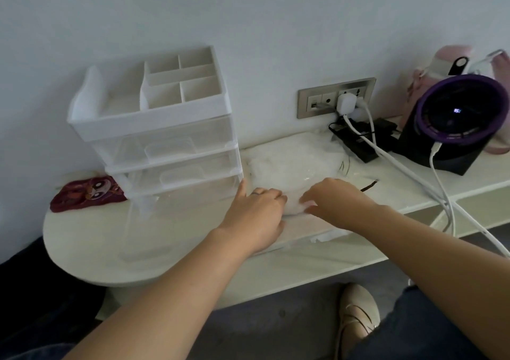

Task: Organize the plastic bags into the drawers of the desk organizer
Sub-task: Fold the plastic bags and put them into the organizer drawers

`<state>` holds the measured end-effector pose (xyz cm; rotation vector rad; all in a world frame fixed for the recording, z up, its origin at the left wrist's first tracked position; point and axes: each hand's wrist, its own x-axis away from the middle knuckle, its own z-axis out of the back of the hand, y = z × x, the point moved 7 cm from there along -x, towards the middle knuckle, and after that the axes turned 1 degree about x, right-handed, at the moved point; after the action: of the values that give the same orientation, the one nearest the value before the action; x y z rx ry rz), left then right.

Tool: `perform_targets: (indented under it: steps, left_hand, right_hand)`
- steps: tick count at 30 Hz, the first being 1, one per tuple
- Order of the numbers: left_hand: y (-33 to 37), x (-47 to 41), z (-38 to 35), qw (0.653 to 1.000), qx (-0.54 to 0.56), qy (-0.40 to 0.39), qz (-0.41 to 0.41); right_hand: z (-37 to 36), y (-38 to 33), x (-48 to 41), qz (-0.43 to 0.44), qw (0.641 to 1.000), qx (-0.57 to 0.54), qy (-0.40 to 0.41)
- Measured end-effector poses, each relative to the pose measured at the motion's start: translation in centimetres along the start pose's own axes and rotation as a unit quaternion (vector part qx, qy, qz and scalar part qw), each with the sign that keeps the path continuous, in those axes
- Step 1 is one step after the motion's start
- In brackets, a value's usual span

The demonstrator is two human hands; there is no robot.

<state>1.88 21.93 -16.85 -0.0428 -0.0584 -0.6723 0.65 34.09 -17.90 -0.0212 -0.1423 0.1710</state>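
Head view: you're at the pick-up step, w/ both hands on the near edge of the plastic bags (292,163), piled on the white desk (91,238) just right of the desk organizer (165,127). Next move, I'd judge: lift one bag free & carry it left to the bottom drawer (149,230), which seems pulled out toward you. Your left hand (256,210) curls its fingers down onto the plastic, thumb stretched toward the organizer; your right hand (334,199) has bent fingertips pinching a fold.
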Motion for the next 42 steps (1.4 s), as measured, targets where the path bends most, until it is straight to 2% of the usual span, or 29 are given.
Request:
perform_targets:
  steps: [6, 9, 12, 17, 20, 22, 23, 27, 29, 33, 35, 40, 42]
  left_hand:
    - [-0.1, 0.1, -0.3, 1.0, 0.009, 0.001, 0.001]
    - [-0.4, 0.0, -0.6, 0.999, 0.032, -0.005, 0.019]
    - [-0.4, -0.1, 0.5, 0.991, 0.122, 0.045, 0.038]
    - [-0.7, 0.1, 3.3, 0.94, 0.3, 0.147, 0.062]
    - [-1.3, 0.4, 4.6, 0.922, 0.341, 0.169, 0.066]
    - [-2.5, 0.8, 5.8, 0.885, 0.42, 0.185, 0.079]
    - [-3.2, 1.1, 6.3, 0.853, 0.478, 0.188, 0.088]
    - [-6.2, 2.9, 6.4, 0.709, 0.673, 0.154, 0.144]
    - [-7.6, 4.3, 5.8, 0.663, 0.718, 0.128, 0.166]
    - [-9.2, 7.4, 5.2, 0.654, 0.745, 0.036, 0.126]
    - [-10.3, 8.8, 4.8, 0.65, 0.75, 0.021, 0.124]
    - [-13.5, 10.3, 3.9, 0.654, 0.719, 0.126, 0.198]
    - [-14.7, 10.7, 3.5, 0.67, 0.691, 0.161, 0.218]
  right_hand:
    - [0.6, 0.2, 0.9, 0.005, 1.0, -0.011, -0.012]
    - [2.9, 0.2, 1.4, 0.006, 0.998, -0.05, 0.032]
    - [5.8, -0.4, 2.0, 0.013, 0.99, -0.094, 0.106]
    - [8.4, -1.2, 2.7, 0.022, 0.976, -0.134, 0.167]
    - [9.8, -0.6, 3.1, 0.024, 0.944, -0.243, 0.22]
    - [11.0, 0.0, 3.6, 0.027, 0.903, -0.332, 0.273]
    - [11.4, 0.1, 3.6, 0.029, 0.891, -0.36, 0.276]
    - [10.9, -0.6, 2.1, 0.007, 0.907, -0.371, 0.198]
    - [10.9, -1.1, 1.4, 0.008, 0.906, -0.375, 0.194]
    - [11.8, -3.4, 0.6, 0.027, 0.89, -0.401, 0.216]
    - [11.8, -5.2, 0.0, 0.042, 0.896, -0.395, 0.198]
    - [10.7, -9.0, -1.4, 0.067, 0.921, -0.356, 0.143]
    - [10.4, -9.9, -1.9, 0.072, 0.931, -0.333, 0.129]
